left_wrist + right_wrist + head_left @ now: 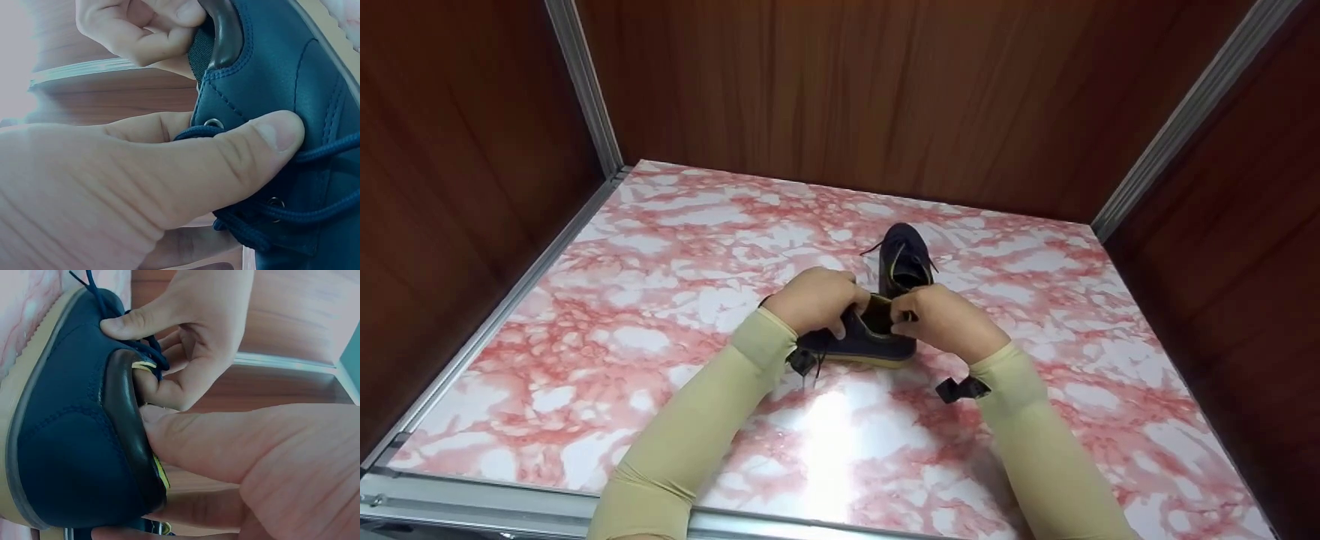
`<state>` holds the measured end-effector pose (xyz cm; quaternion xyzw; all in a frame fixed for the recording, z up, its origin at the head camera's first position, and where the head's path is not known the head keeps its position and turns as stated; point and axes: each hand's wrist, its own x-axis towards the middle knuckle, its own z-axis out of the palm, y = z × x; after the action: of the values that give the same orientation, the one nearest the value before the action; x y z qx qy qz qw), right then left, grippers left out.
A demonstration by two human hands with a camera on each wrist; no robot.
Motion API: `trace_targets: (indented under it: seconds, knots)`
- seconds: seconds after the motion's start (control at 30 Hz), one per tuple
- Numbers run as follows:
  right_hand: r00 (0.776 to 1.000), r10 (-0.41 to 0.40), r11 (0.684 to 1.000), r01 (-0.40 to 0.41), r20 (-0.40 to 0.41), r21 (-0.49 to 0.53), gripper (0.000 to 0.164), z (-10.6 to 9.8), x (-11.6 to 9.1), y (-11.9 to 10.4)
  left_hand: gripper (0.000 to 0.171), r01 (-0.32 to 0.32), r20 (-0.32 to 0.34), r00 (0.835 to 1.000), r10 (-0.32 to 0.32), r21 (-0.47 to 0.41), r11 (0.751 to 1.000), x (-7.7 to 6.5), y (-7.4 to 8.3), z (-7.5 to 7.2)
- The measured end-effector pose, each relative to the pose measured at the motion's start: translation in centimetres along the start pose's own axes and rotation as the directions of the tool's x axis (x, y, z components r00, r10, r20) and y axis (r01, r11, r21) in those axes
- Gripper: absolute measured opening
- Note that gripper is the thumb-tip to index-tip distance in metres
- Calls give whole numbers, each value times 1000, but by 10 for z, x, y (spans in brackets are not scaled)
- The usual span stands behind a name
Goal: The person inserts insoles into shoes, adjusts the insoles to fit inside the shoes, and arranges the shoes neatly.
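A dark blue lace-up shoe (870, 348) with a tan sole stands sideways on the surface, toe to the left. My left hand (814, 298) grips it by the laced front part; in the left wrist view its thumb presses on the outer side beside the blue laces (326, 211). At the ankle opening, my right hand (949, 319) pinches the shoe's edge near the heel. The dark padded collar (125, 419) shows in the right wrist view, with the right thumb against it. Some right fingertips are hidden behind the shoe.
A second dark shoe (894, 240) lies just behind the first, toe pointing away, laces loose. Both rest on a red-and-white marbled surface (660, 247). Brown wood-look panels (840, 90) with metal edge strips enclose the back and sides; a metal rail (487, 506) borders the front.
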<state>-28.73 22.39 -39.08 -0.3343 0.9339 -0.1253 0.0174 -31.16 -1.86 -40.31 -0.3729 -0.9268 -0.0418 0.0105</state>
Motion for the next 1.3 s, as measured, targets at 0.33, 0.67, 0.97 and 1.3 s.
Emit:
trace_targets:
  seconds: [0.33, 0.67, 0.97, 1.3]
  knots:
    - [1000, 21, 1000, -21, 7, 21, 8, 1, 0, 0, 40, 1, -13, 1000, -1, -7, 1000, 0, 0, 2]
    - [994, 47, 998, -50, 96, 25, 20, -1, -1, 3, 38, 4, -2, 1000, -4, -34, 999, -1, 2, 2]
    - [997, 23, 999, -21, 78, -28, 12, -2, 3, 3, 41, -16, -29, 999, 16, 7, 1000, 0, 0, -2]
    - [997, 49, 999, -49, 59, 3, 24, -1, 1, 4, 41, -17, -22, 1000, 17, -5, 1000, -1, 0, -1]
